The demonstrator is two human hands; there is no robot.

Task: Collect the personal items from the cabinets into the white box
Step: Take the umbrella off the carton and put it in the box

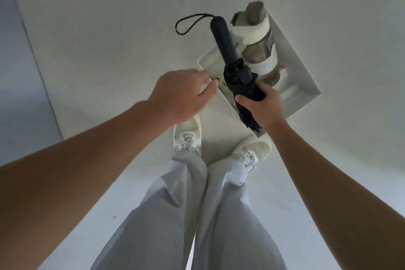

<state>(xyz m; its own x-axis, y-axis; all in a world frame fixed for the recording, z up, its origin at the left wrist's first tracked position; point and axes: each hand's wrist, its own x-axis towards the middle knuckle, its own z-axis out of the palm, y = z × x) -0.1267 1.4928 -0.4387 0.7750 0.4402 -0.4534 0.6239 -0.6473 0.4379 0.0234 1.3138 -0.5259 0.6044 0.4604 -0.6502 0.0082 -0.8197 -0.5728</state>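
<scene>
At far left a darker grey-blue band of floor (19, 76) runs up the frame, its top and bottom cut off by the edges. The left hand (179, 94) reaches in next, seen from the back; its grip is loosely curled at the near-left rim of the white box (304, 76), thumb tip at the edge. The fingers fold under the palm, so whether they pinch the rim cannot be told, and a small brownish thing just past the thumb is too blurred to name. Below both hands stand two white sneakers (188, 133) and grey trousers (175, 215), the legs cut off at the bottom edge.

Right of the left grip, the folded black umbrella (241, 81) rises over the box, handle pointing away, its wrist loop (190, 23) hanging out to the left above the floor. The right hand (260, 105) is wrapped tight around the umbrella's canopy; the canopy's tip pokes out below the fist. Beyond this grip, inside the box, a clear water bottle (260, 50) with cream lid stands partly hidden behind the umbrella. The box floor to its right is washed out.
</scene>
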